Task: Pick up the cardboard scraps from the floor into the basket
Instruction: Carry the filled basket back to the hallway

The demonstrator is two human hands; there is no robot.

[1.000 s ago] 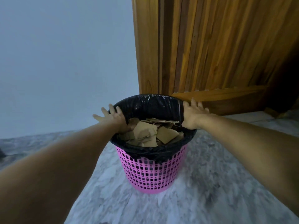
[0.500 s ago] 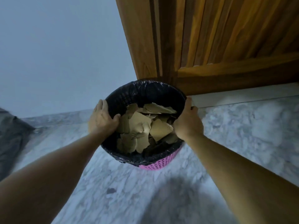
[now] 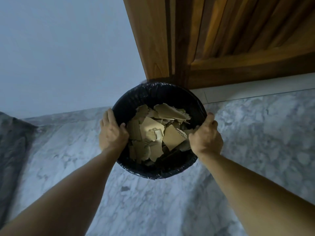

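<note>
Seen from almost straight above, the basket (image 3: 192,97) fills more of the view than 0.5 s ago; the pink mesh that showed under its near rim then is hidden w/ only the black liner (image 3: 136,97) on show. Both hands keep the same hold as before, 1 per side, vs. 1 s ago, when fingers were spread flat on the rim.

Left of the basket, a dark grey shape (image 3: 12,142) is cut off by the frame edge; can't tell what it is. Basket walls and base are out of sight, so whether it stands on the marble floor (image 3: 255,133) or is lifted can't be told.

Left hand (image 3: 111,133) grips the basket's left rim, thumb hooked inside over the liner, fingers down the outside. Inside the basket, the cardboard scraps (image 3: 153,132) lie piled, torn corrugated edges showing. Right hand (image 3: 205,137) grips the right rim, fingers curled over the edge; fingertips hidden behind the knuckles. Both forearms reach in from the bottom corners, bare.

Behind the basket, a wooden door (image 3: 221,40) meets a pale wall (image 3: 59,48); a small dark fleck (image 3: 125,188) lies on the floor just nearer than the basket.
</note>
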